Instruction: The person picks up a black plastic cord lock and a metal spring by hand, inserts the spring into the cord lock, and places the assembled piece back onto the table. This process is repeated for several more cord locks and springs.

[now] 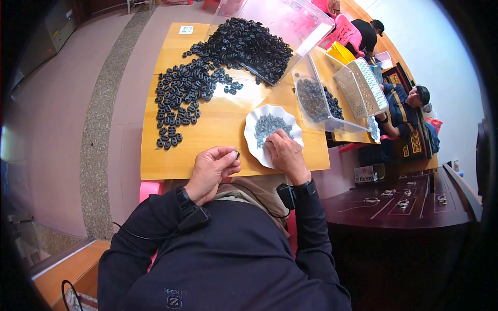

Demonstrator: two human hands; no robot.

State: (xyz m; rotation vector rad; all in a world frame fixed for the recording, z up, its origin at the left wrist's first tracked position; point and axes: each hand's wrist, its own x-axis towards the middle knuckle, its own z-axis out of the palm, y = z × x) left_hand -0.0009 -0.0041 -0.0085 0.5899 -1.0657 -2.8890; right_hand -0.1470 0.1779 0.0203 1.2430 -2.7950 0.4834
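Note:
My left hand (pixel 213 168) is closed above the front edge of the wooden table (pixel 223 140), pinching a small black oval piece (pixel 237 155) between thumb and fingers. At a white scalloped plate (pixel 250 129), my right hand (pixel 287 155) reaches over the near right rim. Its fingers are drawn together at a heap of tiny grey pieces (pixel 271 125), and whatever sits between the fingertips is hidden. Black oval pieces with holes (pixel 179 98) lie scattered across the left part of the table. They run back to a large pile (pixel 249 46) spilling from a tipped clear bin (pixel 306 20).
Right of the plate, a clear box (pixel 316 122) holds more black pieces. A white perforated basket (pixel 367 85) and a yellow container (pixel 341 53) stand beyond it. One person (pixel 404 106) sits at the right, another (pixel 363 36) farther back. A dark wooden cabinet (pixel 404 207) fills the lower right.

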